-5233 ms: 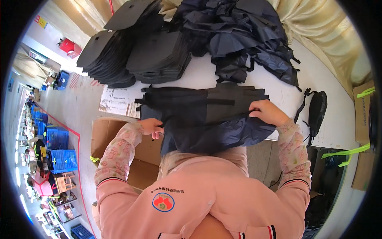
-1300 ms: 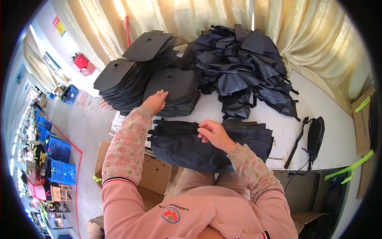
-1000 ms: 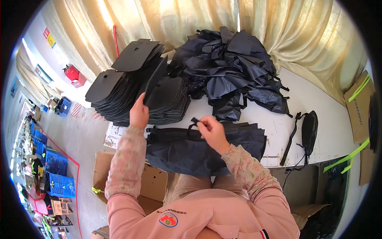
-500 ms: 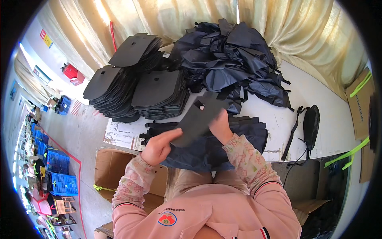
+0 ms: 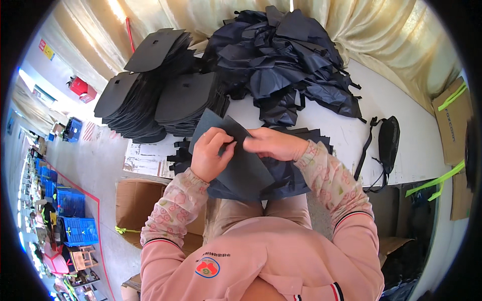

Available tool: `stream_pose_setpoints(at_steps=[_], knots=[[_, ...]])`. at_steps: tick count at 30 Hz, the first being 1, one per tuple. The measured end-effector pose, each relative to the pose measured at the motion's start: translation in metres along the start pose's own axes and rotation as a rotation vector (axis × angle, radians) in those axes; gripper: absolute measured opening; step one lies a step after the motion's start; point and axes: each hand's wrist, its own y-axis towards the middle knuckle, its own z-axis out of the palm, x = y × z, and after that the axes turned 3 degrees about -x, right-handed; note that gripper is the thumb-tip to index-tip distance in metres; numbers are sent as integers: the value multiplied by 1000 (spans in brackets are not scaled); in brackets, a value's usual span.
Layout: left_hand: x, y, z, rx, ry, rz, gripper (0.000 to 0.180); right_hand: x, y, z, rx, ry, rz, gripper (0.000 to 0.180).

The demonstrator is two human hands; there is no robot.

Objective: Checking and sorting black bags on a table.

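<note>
Head view: pinching a dark panel (image 5: 246, 173)

With left hand (image 5: 211, 154), thumb and curled forefinger together at its upper part; with right hand (image 5: 276, 144), thumb pressed along its right edge, other fingers partly hidden. Beneath, black fabric (image 5: 297, 175) overhanging the white table (image 5: 341, 134). Beyond, crowding the left, panel stacks (image 5: 185, 103); alongside, a crumpled black heap (image 5: 281, 62). Rightward, table stretching to a black pouch (image 5: 388, 138). Dark lettering on brown carton (image 5: 456, 118) and pink shirt (image 5: 306, 246).
</note>
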Motion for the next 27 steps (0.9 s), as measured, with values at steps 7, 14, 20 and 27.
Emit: stream_pose_setpoints(at_steps=[7, 14, 20, 27], knots=[[9, -6, -36, -16, -654, -514, 10, -19, 3, -57, -99, -372, -40, 36], [72, -62, -106, -316, -661, -803, 5, -86, -24, -128, -223, -471, 54, 45], [182, -131, -159, -406, -493, -1076, 9, -104, -54, -132, -378, -810, 60, 48], [79, 5, 11, 393, -73, -300, 41, -76, -73, -91, -447, -1087, 65, 57]])
